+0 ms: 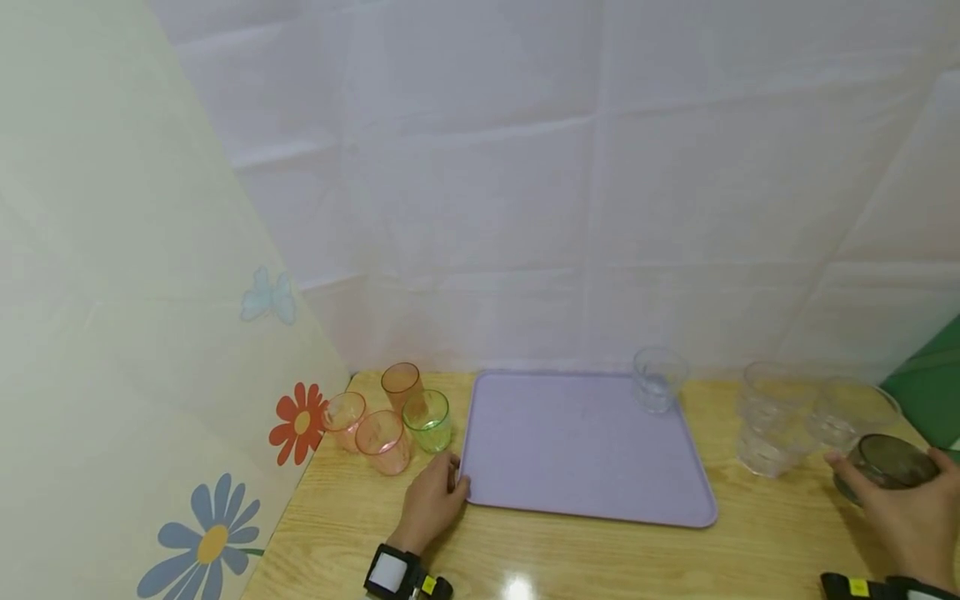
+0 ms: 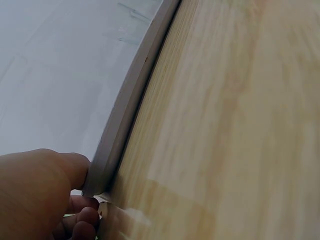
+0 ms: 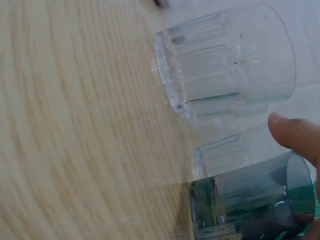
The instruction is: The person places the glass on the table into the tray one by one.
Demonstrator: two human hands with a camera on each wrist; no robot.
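My left hand point(image 1: 435, 500) grips the front left corner of a lilac tray point(image 1: 577, 458). In the left wrist view its thumb lies against the tray's rim point(image 2: 120, 115), its other fingers curled beside the corner. My right hand point(image 1: 911, 508) is around a dark smoky glass point(image 1: 892, 462). The right wrist view shows the thumb point(image 3: 295, 135) straight and apart from the glass's side; the other fingers are mostly hidden. The smoky glass appears upright on the table. Clear glasses point(image 3: 225, 65) stand beside it. A clear tumbler point(image 1: 656, 383) stands at the tray's far right corner.
Left of the tray, coloured glasses stand close together: brown point(image 1: 401, 385), green point(image 1: 429, 425), pink point(image 1: 384, 446) and orange-pink point(image 1: 345, 421). A white sheet point(image 1: 525, 208) hangs behind the wooden table point(image 1: 600, 558). Something green point(image 1: 930, 387) is at the far right.
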